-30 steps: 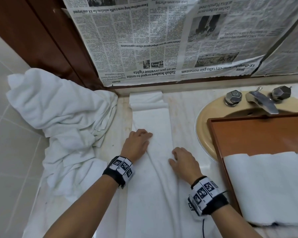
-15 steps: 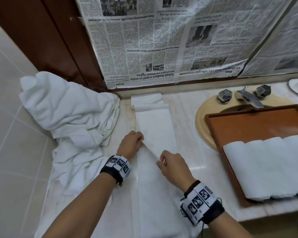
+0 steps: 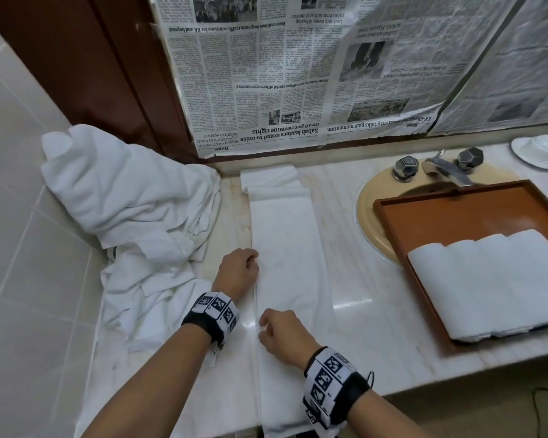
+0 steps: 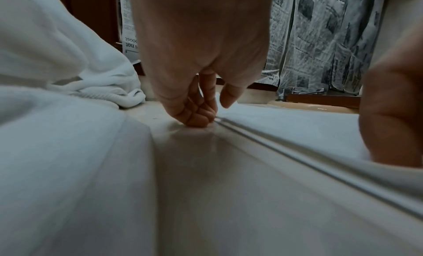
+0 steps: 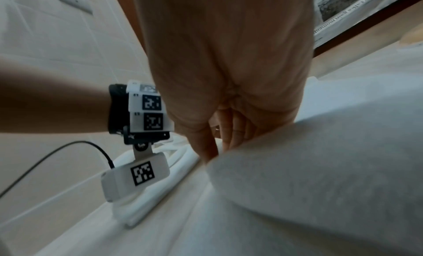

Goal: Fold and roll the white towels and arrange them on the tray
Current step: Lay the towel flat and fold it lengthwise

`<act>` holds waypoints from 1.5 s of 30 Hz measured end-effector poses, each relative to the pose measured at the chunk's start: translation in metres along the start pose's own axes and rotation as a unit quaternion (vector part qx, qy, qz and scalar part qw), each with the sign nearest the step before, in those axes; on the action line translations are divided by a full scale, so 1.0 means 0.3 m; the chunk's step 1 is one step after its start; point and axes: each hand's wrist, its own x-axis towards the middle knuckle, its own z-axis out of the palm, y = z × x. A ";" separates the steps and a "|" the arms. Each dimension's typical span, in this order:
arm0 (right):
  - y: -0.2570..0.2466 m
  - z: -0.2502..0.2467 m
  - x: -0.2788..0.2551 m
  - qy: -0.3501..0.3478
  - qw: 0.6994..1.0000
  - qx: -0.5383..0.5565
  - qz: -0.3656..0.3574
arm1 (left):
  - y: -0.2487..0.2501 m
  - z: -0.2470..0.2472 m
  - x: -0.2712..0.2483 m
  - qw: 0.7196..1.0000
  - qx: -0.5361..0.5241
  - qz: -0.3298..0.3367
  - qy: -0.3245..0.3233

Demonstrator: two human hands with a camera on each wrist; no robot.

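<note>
At the left a heap of towels [image 3: 130,216] lies against the wall. Just beside it, the left hand [image 3: 238,270] and right hand [image 3: 282,335], fingers curled, pinch the left edge of the folded towel [image 3: 287,248] on the counter [image 3: 361,327]. Rolled towels [image 3: 494,279] fill the tray [image 3: 456,210] over the sink [image 3: 369,210].

towel heap [image 3: 133,222] left, tray [image 3: 389,226] right

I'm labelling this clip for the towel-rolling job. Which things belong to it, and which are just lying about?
Part of the job:
folded towel, held at its edge by the left hand and right hand
towel pile
rolled towels
tray

Just lying about:
tap
sink
newspaper
cup and saucer
</note>
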 end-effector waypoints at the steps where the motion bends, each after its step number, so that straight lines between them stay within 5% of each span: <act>1: 0.003 -0.003 -0.008 -0.013 1.000 0.003 -0.009 | 0.004 0.002 -0.007 1.000 -0.009 -0.003 0.003; 7: 0.007 -0.118 -0.033 -0.088 0.989 0.015 -0.121 | -0.013 0.022 -0.017 1.000 -0.001 0.001 0.006; 14: 0.175 -0.305 0.252 0.180 0.969 -0.123 -0.117 | 0.042 0.074 0.015 0.995 0.079 0.028 0.053; 20: 0.203 -0.294 0.423 0.068 0.957 -0.270 -0.080 | 0.124 0.166 0.106 0.980 0.196 -0.029 -0.026; 28: 0.395 -0.408 0.354 0.117 0.964 -0.239 0.017 | 0.005 0.100 0.054 0.973 0.198 -0.118 -0.006; 31: 0.331 -0.364 0.331 0.144 0.966 -0.214 -0.023 | 0.067 0.118 0.046 0.980 0.177 -0.092 -0.015; 35: 0.286 -0.258 0.317 0.082 0.960 -0.258 -0.073 | 0.117 0.187 -0.007 0.977 0.206 -0.038 -0.047; 45: 0.412 -0.347 0.191 0.129 0.964 -0.232 -0.012 | 0.056 0.150 -0.151 0.979 0.194 -0.064 -0.019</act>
